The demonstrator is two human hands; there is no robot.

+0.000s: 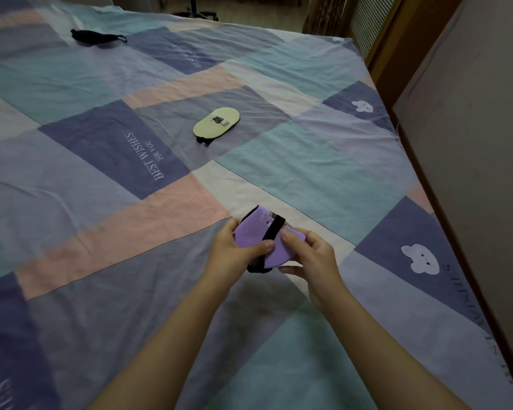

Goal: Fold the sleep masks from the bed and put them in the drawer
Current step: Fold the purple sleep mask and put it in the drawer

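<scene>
Both hands, left hand (231, 255) and right hand (311, 258), hold the purple mask (255, 236), folding it; next it goes in the drawer.

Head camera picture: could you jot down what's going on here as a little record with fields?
Setting: bed with a patchwork sheet
In hand: purple mask with a black strap, held above the bed
Left hand: grips the purple mask's left side
Right hand: pinches its right side
On bed, middle: cream mask, lying flat
On bed, far left: black mask
Drawer: not in view
</scene>
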